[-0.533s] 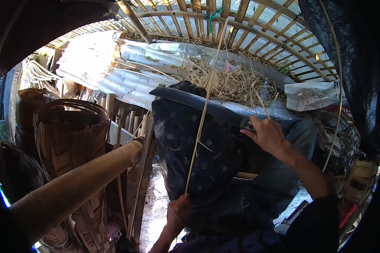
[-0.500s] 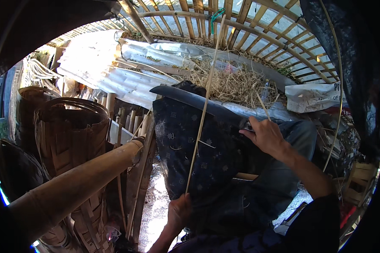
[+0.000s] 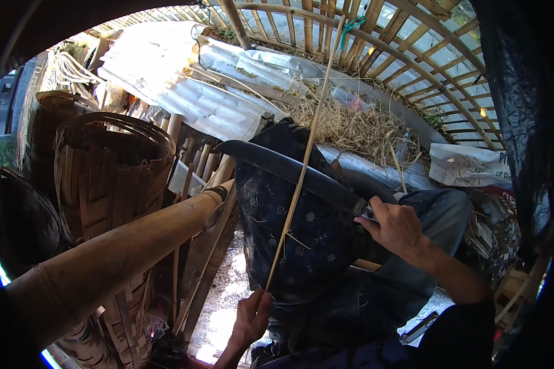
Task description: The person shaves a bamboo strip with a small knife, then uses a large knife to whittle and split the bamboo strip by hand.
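from the head camera, your left hand (image 3: 250, 320) sits low in the middle, fingers closed round the near end of a long thin bamboo strip (image 3: 301, 166). the strip runs up and slightly right from that hand, over the dark patterned cloth (image 3: 277, 215) on your lap, across the blade, and on toward the bamboo lattice (image 3: 412, 49) at the top. your right hand (image 3: 397, 229) is wrapped shut on the handle of a long dark curved knife (image 3: 289, 172); the blade reaches left and up from the hand and lies across the cloth, and the strip crosses it about midway along. whether strip and blade actually touch there, you cannot tell. your knee in blue jeans (image 3: 437, 215) is just right of the right hand. a thick bamboo pole (image 3: 117, 252) slants from the lower left toward the cloth, with woven baskets (image 3: 114, 166) behind it. dry straw (image 3: 351, 123) lies heaped beyond the knife, beside corrugated metal sheets (image 3: 184, 98)
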`<state>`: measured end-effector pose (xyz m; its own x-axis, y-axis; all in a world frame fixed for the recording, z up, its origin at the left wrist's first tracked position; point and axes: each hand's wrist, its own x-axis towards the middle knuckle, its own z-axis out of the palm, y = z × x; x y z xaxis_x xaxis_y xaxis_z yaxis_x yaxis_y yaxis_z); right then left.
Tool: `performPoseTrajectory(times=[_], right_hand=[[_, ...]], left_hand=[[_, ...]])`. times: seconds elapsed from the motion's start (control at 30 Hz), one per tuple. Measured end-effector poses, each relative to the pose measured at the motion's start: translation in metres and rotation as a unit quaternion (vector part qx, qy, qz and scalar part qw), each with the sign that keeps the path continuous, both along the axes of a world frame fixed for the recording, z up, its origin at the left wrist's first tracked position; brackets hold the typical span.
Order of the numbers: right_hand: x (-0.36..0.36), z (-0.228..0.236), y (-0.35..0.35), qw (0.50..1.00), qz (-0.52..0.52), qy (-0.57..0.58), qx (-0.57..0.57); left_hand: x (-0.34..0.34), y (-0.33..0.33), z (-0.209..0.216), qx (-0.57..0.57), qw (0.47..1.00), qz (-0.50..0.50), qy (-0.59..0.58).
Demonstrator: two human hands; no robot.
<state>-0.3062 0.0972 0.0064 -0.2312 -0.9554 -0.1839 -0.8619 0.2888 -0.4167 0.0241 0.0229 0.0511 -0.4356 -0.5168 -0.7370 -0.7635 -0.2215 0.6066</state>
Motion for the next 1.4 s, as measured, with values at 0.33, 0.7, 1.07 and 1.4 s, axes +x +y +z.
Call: performPoseTrajectory(times=[0.33,0.7,1.07,1.4], right_hand=[[0.007,0.001,0.008,0.998,-0.003,-0.065,0.015],[0.004,-0.001,0.022,0.994,-0.017,-0.1,0.041],[0.038,0.014,0.025,0.994,0.06,-0.068,0.058],[-0.004,-0.015,-0.005,1.0,-0.02,-0.006,0.015]], left_hand=[[-0.052,-0.035,-0.013,0.365,0.876,0.294,0.117],[-0.054,-0.027,-0.027,0.39,0.859,0.295,0.151],[-0.049,-0.022,-0.037,0.36,0.87,0.307,0.142],[-0.048,-0.01,-0.036,0.36,0.86,0.317,0.171]])
